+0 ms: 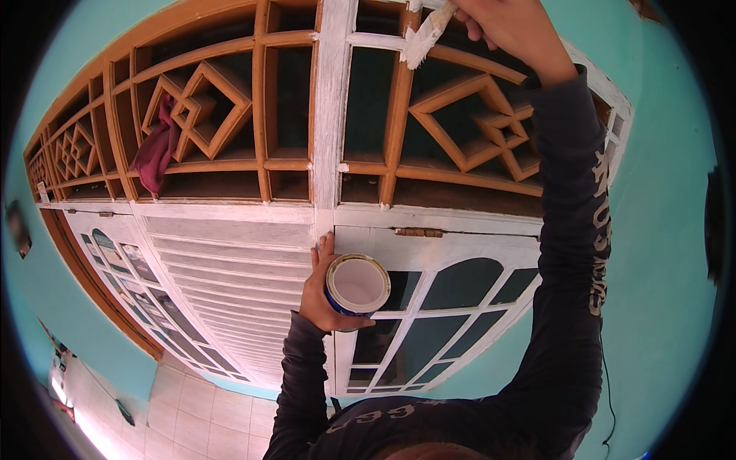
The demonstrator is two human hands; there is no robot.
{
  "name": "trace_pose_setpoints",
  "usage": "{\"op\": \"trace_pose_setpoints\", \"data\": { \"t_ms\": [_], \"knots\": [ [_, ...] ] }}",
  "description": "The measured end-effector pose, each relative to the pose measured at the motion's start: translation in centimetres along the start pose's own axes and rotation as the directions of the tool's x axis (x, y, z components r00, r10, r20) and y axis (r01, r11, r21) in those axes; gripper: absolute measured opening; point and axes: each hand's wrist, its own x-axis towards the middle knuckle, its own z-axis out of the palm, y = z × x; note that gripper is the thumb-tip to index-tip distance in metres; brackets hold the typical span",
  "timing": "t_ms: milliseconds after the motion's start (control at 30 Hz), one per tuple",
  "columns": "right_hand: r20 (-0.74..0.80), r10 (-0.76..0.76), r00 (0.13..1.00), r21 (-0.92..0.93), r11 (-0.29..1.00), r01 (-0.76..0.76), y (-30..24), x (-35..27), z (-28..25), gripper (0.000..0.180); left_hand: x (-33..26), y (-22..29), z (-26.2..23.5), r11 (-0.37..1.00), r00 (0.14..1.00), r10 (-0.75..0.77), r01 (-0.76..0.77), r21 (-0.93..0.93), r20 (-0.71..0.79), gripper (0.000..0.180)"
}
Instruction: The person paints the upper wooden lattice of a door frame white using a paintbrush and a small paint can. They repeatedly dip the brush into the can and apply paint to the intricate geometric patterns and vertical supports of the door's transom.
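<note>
Two hands busy: right hand [502, 27], at 12 o'clock, grips a white-loaded flat paintbrush [426, 34] against the brown wooden lattice transom [399, 123]; left hand [326, 295], at 6 o'clock, clasps an open round tin of white paint [357, 285]. Best kept level, strokes following each bar.

The lattice frame [230, 100] above the doors is bare wood, orange-brown and matt, while its middle post [331, 107] has a thin, streaky coat of white paint with wood showing through. The louvred door [230, 284] looks painted white and matt. The glass panes [460, 284] are dark and glossy. The paint can [356, 285] is metal with a shiny rim and smooth white paint inside. The brush [425, 34] has bristles stiff with white paint. A red cloth [156, 149] hangs soft and creased. The wall [659, 230] is smooth turquoise.
</note>
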Motion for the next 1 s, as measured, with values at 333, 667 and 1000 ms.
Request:
{"op": "trace_pose_setpoints", "data": {
  "t_ms": [333,667,1000],
  "knots": [
    [-0.205,-0.118,0.972,0.000,0.993,0.120,-0.1,2.2,-1.6,0.019,0.2,-0.3,0.5,1.000,1.000,0.024,-0.025,0.011,0.014,0.114],
    [-0.031,-0.125,0.992,0.039,0.991,0.127,4.8,5.1,0.0,0.017,-0.5,-0.2,-0.6,0.999,1.000,-0.013,0.014,0.039,-0.014,0.114],
    [0.041,-0.128,0.991,0.018,0.992,0.127,1.8,3.7,-3.3,0.020,0.4,-0.3,0.7,1.000,1.000,0.017,-0.017,-0.004,0.017,0.114]
  ]
}}
